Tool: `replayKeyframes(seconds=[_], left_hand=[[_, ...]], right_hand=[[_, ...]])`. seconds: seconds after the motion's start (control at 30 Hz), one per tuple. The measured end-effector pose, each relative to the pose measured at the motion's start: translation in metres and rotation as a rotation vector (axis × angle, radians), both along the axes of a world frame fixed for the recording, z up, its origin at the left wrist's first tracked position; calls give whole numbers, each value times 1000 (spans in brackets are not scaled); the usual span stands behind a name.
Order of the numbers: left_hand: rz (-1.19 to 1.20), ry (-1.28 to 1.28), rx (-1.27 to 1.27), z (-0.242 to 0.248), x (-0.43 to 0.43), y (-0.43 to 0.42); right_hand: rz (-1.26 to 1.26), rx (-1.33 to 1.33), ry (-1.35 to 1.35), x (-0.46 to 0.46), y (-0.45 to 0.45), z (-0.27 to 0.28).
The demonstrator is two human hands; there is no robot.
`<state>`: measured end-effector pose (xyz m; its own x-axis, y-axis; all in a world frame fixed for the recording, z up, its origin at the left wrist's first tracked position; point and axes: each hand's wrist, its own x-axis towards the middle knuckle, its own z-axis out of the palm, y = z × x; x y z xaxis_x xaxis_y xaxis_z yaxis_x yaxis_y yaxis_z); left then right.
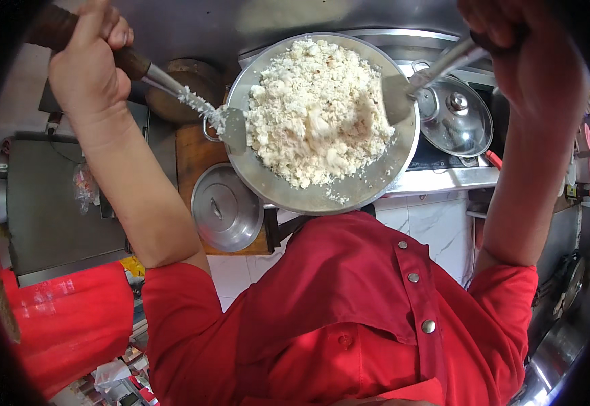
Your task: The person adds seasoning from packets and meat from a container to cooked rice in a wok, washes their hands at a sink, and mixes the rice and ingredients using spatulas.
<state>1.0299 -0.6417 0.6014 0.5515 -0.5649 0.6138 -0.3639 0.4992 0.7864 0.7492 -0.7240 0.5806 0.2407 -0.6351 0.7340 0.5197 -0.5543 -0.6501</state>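
A wide metal pan (295, 195) holds a heap of crumbly white food (315, 116) that looks like rice. My left hand (92, 66) grips the wooden handle of a metal spatula (234, 131), whose blade is over the pan's left rim; white grains cling to its shaft. My right hand (533, 61) is closed on the handle of a second metal spatula (398, 100). That blade stands at the right side of the heap, tilted. Part of the right hand is dark and cut off at the picture's top edge.
Right of the pan, a pot with a glass lid (462, 116) stands on the stove. At the lower left of the pan, a metal lid (227, 208) lies on a wooden board (186, 152). A dark-topped counter (61, 203) is farther left, above a red cloth (77, 319).
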Motion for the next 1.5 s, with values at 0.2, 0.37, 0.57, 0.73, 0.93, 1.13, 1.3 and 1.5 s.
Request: replayKeyframes(seconds=[0.2, 0.37, 0.57, 0.73, 0.93, 1.13, 1.3, 1.5], left_hand=[[-140, 239, -39, -79, 104, 49], [-229, 506, -108, -154, 129, 20], [-377, 189, 19, -111, -9, -28], [-796, -24, 4, -50, -9, -11], [-877, -62, 87, 1, 3, -10], [-657, -162, 83, -5, 40, -27], [-768, -101, -36, -79, 95, -30], [-730, 268, -276, -151, 131, -36]], right_hand=[[94, 423, -87, -54, -105, -140], [184, 737, -386, 13, -86, -199], [367, 446, -79, 78, -59, -139], [685, 325, -154, 44, -60, -74], [1315, -359, -418, 62, -79, -27], [810, -194, 103, 22, -108, -25], [563, 52, 161, 32, -165, -106], [418, 684, -299, 46, -207, -178]])
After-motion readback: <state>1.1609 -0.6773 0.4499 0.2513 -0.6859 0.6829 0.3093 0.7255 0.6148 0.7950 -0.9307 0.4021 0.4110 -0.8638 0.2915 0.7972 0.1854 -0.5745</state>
